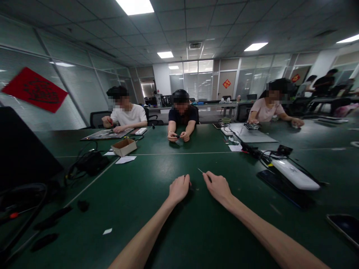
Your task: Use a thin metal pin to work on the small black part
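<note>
Both my forearms reach out over a dark green table (pixel 168 224). My left hand (pixel 178 188) rests on the table with its fingers curled shut around something small and dark that I cannot make out. My right hand (pixel 217 185) lies just to its right, fingers pinched on a thin pale pin-like tool (pixel 200 170) whose tip points up and left. The two hands are a few centimetres apart.
A white power strip (pixel 294 174) and a dark phone (pixel 276 183) lie to the right, another phone (pixel 346 225) at the right edge. Cables and a black bundle (pixel 89 162) lie left beside a cardboard box (pixel 123 147). Three people sit across the table.
</note>
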### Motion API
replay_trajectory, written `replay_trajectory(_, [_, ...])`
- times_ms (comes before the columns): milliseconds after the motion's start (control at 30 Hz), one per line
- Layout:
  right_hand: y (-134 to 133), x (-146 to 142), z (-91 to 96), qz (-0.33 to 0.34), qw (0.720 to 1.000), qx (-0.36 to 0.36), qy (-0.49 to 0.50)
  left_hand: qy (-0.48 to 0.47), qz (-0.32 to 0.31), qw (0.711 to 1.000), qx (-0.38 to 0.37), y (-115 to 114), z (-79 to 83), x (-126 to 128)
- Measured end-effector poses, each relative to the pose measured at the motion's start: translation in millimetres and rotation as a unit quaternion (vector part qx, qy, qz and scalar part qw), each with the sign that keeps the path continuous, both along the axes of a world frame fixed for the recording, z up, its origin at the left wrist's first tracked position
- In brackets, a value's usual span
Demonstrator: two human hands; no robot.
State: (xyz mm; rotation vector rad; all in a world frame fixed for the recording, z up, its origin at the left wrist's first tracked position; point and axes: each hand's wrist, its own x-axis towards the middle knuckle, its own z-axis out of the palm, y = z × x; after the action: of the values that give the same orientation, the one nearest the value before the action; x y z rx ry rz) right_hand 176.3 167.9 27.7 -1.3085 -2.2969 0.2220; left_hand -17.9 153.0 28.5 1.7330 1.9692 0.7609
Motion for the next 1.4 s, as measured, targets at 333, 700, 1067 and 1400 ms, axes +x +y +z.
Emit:
replay_trajectory(333, [-1.4, 1.8, -1.0, 0.049, 0.998, 0.02, 0.035, -0.074, -0.027, 0.997, -0.007, -7.6, 8.4, -5.0])
replay_trajectory(700, [-2.6, -0.1, 1.4, 0.064, 0.997, 0.023, 0.046, -0.217, -0.143, 0.965, 0.036, 0.8, -6.4, -21.8])
replay_trajectory(1067, [-2.3, 0.0, 1.0, 0.066, 0.996, 0.036, 0.042, -0.221, -0.153, 0.962, 0.043, 2.4, 0.5, -19.9])
replay_trajectory(1400, [-2.9, -2.7, -2.9, 0.113, 0.99, 0.067, -0.055, -0.199, -0.097, 0.97, 0.104, 8.2, -8.5, -22.4])
